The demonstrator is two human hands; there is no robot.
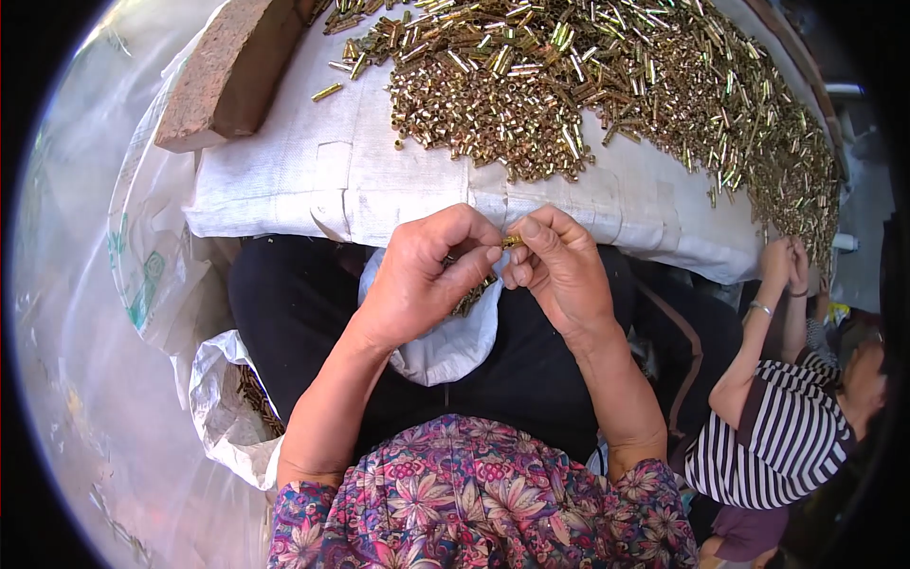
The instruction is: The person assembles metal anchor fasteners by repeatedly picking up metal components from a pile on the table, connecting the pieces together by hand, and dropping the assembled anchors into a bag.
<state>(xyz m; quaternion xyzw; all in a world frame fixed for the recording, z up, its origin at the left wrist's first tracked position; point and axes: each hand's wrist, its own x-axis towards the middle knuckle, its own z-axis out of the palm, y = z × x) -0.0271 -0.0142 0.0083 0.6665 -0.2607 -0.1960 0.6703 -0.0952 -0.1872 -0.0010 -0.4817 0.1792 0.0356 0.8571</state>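
Just in front of the table's near edge, my two hands meet over my lap. My right hand (561, 270) pinches a small gold-coloured metal piece (513, 241) between thumb and fingers. Close against its left end, the thumb and fingers of my left hand (431, 270) are pressed together. Whatever they hold, if anything, is hidden. Below my hands an open white bag (444, 356) rests between my legs, with small metal pieces (471, 299) inside, partly covered by my left hand.
White woven cloth (284, 194) covers the table. On it lie a heap of short metal pieces (493, 119), longer metal tubes (654, 66) and a brick-like block (227, 76). Another white bag (213, 403) stands at left. A co-worker in a striped top (777, 436) works at right.
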